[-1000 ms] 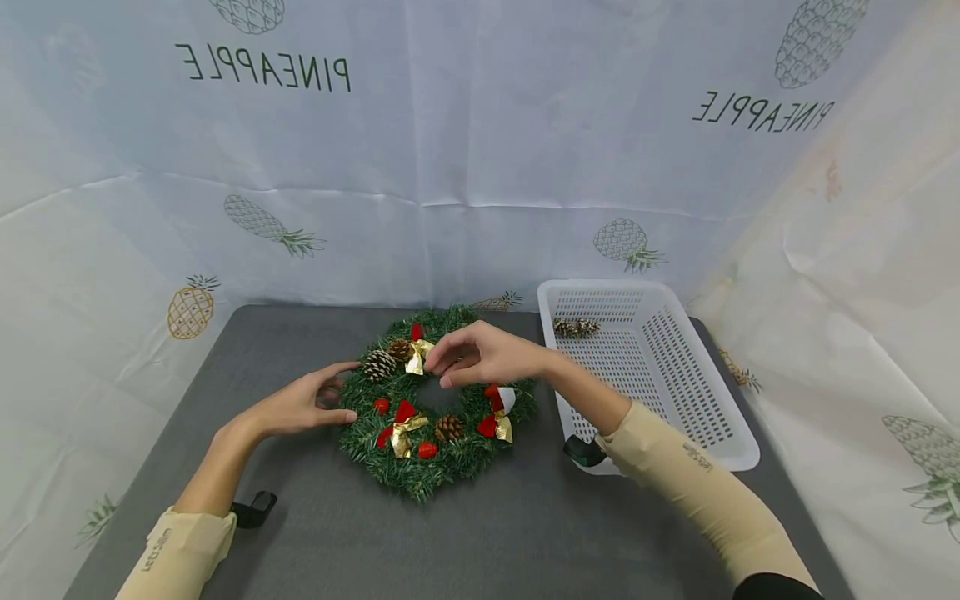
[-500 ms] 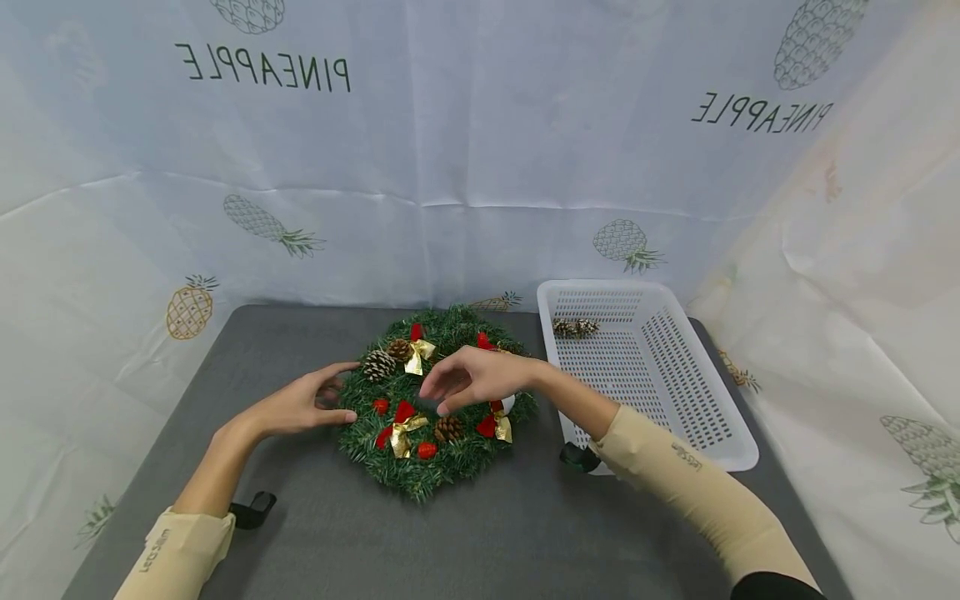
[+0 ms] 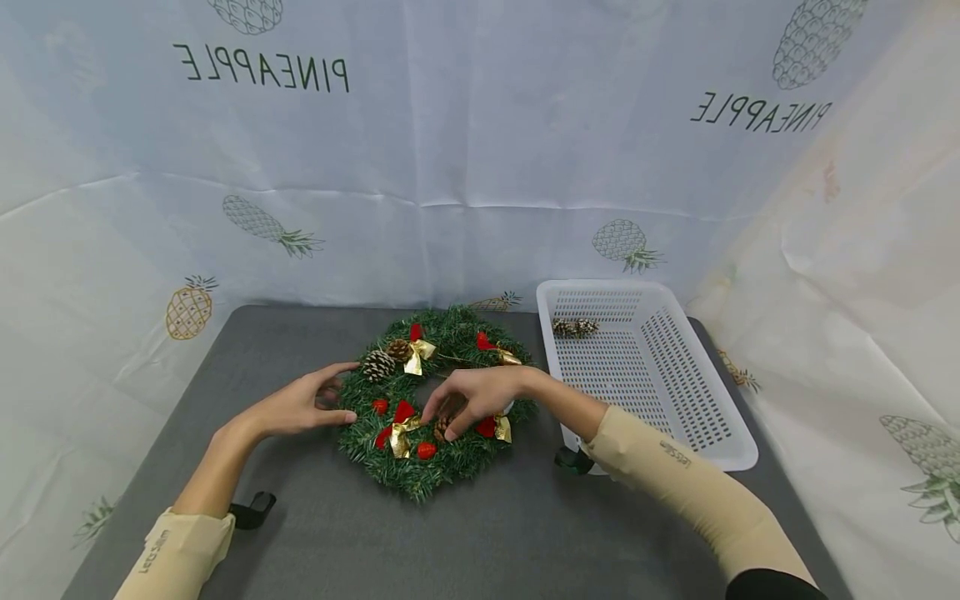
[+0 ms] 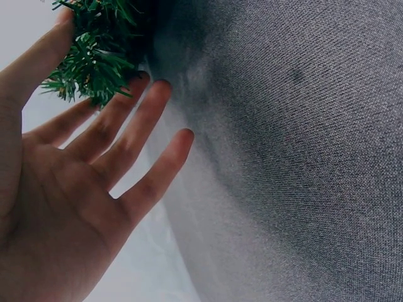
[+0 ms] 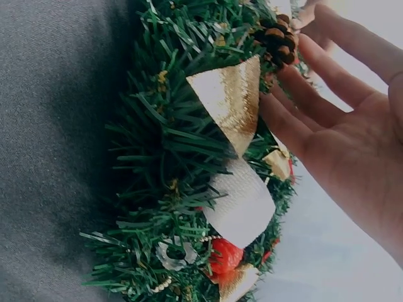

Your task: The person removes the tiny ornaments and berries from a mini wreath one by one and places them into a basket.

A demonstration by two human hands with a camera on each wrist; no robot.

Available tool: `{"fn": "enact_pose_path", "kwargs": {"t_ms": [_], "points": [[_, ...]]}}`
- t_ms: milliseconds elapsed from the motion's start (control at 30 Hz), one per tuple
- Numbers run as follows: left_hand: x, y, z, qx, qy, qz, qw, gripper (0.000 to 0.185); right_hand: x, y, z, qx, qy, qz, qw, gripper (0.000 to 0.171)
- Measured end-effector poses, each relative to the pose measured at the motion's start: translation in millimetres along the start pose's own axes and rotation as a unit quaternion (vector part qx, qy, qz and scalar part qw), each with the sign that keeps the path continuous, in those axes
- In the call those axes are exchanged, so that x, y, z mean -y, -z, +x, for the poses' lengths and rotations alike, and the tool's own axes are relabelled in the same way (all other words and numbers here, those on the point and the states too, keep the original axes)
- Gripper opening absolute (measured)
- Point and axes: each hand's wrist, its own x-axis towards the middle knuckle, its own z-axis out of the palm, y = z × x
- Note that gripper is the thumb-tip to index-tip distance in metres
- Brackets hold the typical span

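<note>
A green wreath (image 3: 420, 479) lies on the grey table, trimmed with pinecones, gold bows and red berries. My left hand (image 3: 303, 403) is at the wreath's left edge, fingers spread; in the left wrist view its thumb and fingertips meet the green needles (image 4: 94, 63). Over the wreath's lower middle, my right hand (image 3: 480, 396) reaches down with thumb and index finger on either side of a brown pinecone (image 3: 441, 429). The right wrist view has that hand's loosely extended fingers beside the pinecone (image 5: 277, 44); contact is unclear. Close by are a gold-and-red bow (image 3: 402, 433) and a red berry (image 3: 426, 451).
A white perforated basket (image 3: 720, 433) stands on the right of the table, holding glittery pinecones (image 3: 575, 328) near its left wall. A pineapple-print curtain (image 3: 465, 167) hangs behind the table. A black strap (image 3: 253, 510) hangs at my left wrist.
My right hand has moved down toward me, from the wreath's open centre to the brown pinecone. The wreath's upper right decorations are uncovered now. My left hand stays in place.
</note>
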Motion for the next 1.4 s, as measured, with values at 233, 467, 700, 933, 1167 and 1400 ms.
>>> {"fn": "enact_pose_path", "kwargs": {"t_ms": [233,467,700,933,1167,1400], "points": [[1.2,-1.0,-0.2,0.001,0.002,0.0,1.0,0.091,-2.2,-4.3,3.7,0.023,-0.022,-0.012,0.999,0.048],[1.8,-1.2,0.5,0.001,0.0,-0.001,1.0,0.091,-1.2,-5.2,1.7,0.019,-0.029,-0.009,0.999,0.046],[1.4,-1.9,0.1,0.0,-0.001,-0.002,1.0,0.091,0.0,-4.8,-0.5,0.007,-0.017,-0.013,1.0,0.043],[1.7,-2.0,-0.3,-0.001,-0.001,-0.002,1.0,0.091,5.8,-2.4,-6.9,-0.008,-0.012,-0.014,1.0,0.043],[1.6,-1.8,-0.2,-0.002,-0.001,-0.002,1.0,0.091,11.4,2.2,-13.0,-0.019,0.009,-0.011,1.0,0.045],[0.7,-1.2,0.2,-0.003,0.001,0.002,1.0,0.091,15.3,8.5,-22.7,-0.041,0.03,-0.002,0.999,0.045]]}}
